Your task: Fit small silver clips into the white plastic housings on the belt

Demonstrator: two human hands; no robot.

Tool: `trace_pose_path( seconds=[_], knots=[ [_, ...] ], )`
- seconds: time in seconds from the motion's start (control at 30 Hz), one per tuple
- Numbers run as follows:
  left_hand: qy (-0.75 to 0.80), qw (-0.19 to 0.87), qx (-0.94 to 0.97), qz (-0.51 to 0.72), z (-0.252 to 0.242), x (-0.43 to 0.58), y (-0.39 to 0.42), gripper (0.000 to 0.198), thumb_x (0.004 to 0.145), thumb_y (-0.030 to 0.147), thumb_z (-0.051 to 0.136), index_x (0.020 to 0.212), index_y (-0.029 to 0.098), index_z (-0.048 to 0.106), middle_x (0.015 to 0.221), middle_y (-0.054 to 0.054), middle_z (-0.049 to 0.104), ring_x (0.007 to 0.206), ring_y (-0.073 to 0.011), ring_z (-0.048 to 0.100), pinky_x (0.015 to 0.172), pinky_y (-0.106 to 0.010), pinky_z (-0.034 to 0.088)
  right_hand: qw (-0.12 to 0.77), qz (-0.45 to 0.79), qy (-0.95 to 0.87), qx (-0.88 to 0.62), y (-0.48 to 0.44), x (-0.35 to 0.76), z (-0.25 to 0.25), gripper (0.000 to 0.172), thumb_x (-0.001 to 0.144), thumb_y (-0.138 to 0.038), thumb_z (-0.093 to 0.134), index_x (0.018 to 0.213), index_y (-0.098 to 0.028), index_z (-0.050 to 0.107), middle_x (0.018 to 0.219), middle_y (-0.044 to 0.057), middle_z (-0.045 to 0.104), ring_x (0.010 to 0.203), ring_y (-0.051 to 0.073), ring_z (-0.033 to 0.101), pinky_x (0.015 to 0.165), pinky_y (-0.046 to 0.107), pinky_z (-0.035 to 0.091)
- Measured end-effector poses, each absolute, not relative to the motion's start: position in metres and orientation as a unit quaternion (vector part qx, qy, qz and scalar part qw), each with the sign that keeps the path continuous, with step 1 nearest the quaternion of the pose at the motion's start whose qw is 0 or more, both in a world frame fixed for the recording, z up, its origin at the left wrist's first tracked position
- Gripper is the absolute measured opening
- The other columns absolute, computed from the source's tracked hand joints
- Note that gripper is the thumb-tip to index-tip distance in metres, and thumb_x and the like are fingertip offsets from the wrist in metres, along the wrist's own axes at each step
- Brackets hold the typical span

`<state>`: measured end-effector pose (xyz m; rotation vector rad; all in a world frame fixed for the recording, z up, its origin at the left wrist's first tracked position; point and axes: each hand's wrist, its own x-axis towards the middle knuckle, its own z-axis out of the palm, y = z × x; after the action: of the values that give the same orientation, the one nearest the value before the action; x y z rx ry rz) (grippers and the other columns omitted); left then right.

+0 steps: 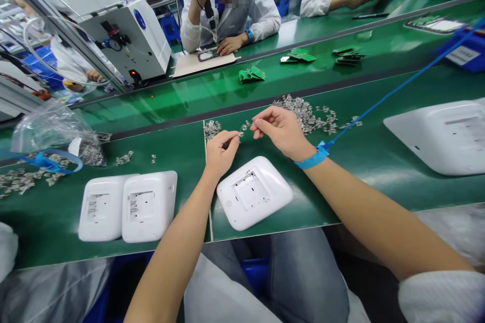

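Observation:
My left hand point(221, 150) is closed in a pinch on a small metal clip at its fingertips. My right hand point(280, 131) is also pinched, holding a small metal clip point(245, 126) just to the left of its fingers. Both hands hover over the green mat, above a white plastic housing point(253, 193) that lies face down near the front edge. A pile of small metal clips point(303, 111) lies just behind my right hand. A blue wrist strap point(312, 159) circles my right wrist, its blue cord running up to the right.
Two more white housings point(129, 207) lie side by side at the left; a larger one point(443, 133) sits at right. A plastic bag with clips point(53, 131) lies far left. Across the belt, a person works with a hand tool; green circuit boards point(252, 74) lie there.

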<state>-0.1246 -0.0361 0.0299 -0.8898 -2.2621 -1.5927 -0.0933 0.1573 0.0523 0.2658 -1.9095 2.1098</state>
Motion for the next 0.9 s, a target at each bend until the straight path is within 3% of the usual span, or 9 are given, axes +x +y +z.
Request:
trace_pose_path(
  seconds=[0.27, 0.53, 0.7, 0.9],
  knots=[
    [-0.777, 0.126, -0.323, -0.525, 0.031, -0.122, -0.034, 0.017, 0.091, 0.024, 0.059, 0.084, 0.021, 0.076, 0.073, 0.0, 0.066, 0.063, -0.0121, 0.058, 0.061, -0.027, 0.046, 0.13, 0.726, -0.672, 0.064, 0.151, -0.092, 0.05, 0.049, 0.077, -0.064, 0.08, 0.089, -0.02, 0.062, 0.079, 0.004, 0.07, 0.064, 0.014, 0.064, 0.06, 0.028, 0.053],
    [-0.783, 0.185, -0.335, -0.49, 0.035, -0.12, -0.034, 0.019, 0.089, 0.019, 0.059, 0.078, 0.021, 0.074, 0.069, 0.001, 0.065, 0.063, -0.0125, 0.057, 0.064, -0.027, 0.045, 0.193, 0.711, -0.674, 0.061, 0.144, -0.089, 0.048, 0.041, 0.081, -0.056, 0.08, 0.087, -0.02, 0.062, 0.079, 0.004, 0.07, 0.068, 0.015, 0.068, 0.064, 0.029, 0.056],
    [-0.782, 0.195, -0.362, -0.469, 0.036, -0.119, -0.033, 0.02, 0.088, 0.015, 0.058, 0.076, 0.021, 0.073, 0.07, 0.0, 0.066, 0.065, -0.0127, 0.058, 0.064, -0.027, 0.045, 0.133, 0.703, -0.694, 0.073, 0.141, -0.089, 0.046, 0.045, 0.077, -0.058, 0.082, 0.084, -0.019, 0.061, 0.078, 0.005, 0.071, 0.071, 0.018, 0.071, 0.063, 0.029, 0.057],
    [-0.786, 0.194, -0.349, -0.472, 0.035, -0.119, -0.033, 0.021, 0.088, 0.019, 0.057, 0.075, 0.022, 0.073, 0.069, 0.0, 0.066, 0.064, -0.013, 0.058, 0.065, -0.026, 0.046, 0.056, 0.718, -0.69, 0.08, 0.144, -0.091, 0.045, 0.044, 0.074, -0.056, 0.084, 0.083, -0.017, 0.066, 0.073, 0.005, 0.069, 0.061, 0.014, 0.064, 0.056, 0.026, 0.051]
  ],
)
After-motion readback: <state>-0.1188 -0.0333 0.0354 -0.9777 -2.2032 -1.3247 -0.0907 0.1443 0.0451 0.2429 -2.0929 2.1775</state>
